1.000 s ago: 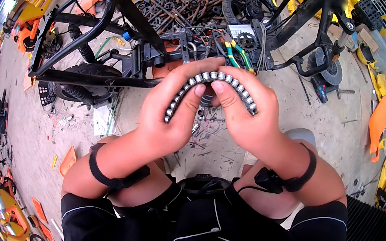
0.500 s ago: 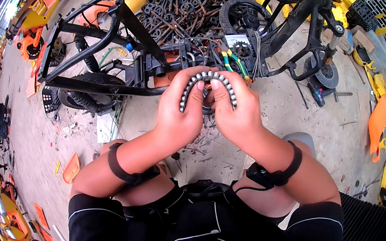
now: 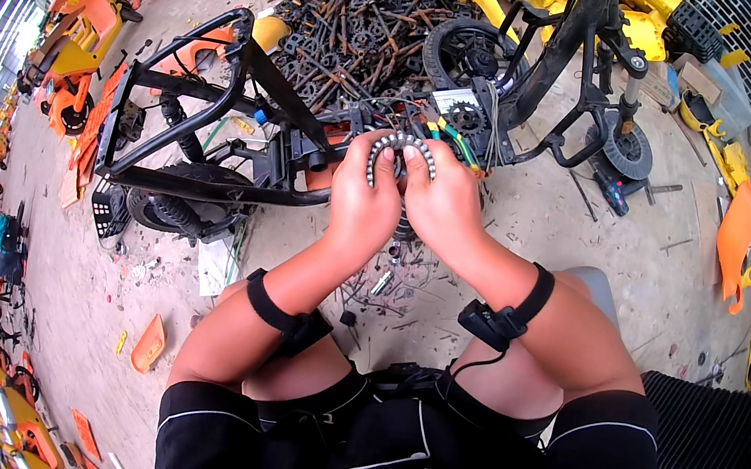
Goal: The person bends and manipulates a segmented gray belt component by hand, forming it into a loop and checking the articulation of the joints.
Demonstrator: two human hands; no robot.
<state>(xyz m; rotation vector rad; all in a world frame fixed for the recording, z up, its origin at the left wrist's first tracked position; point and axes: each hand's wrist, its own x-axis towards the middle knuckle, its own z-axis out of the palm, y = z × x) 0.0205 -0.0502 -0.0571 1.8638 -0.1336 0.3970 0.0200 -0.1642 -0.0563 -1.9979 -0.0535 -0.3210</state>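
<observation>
Chain links (image 3: 397, 145), grey and beaded-looking, arch in a tight loop between both hands, held up over the dusty concrete floor (image 3: 591, 239). Left hand (image 3: 363, 201) is clenched on the loop's left leg; right hand (image 3: 442, 204) pinches the right leg, fingertips meeting at the top. Just beyond the grip lies a black scooter frame (image 3: 204, 139) on its side, and farther off a heap of rusty metal parts (image 3: 359, 26). Black straps wrap both wrists.
</observation>
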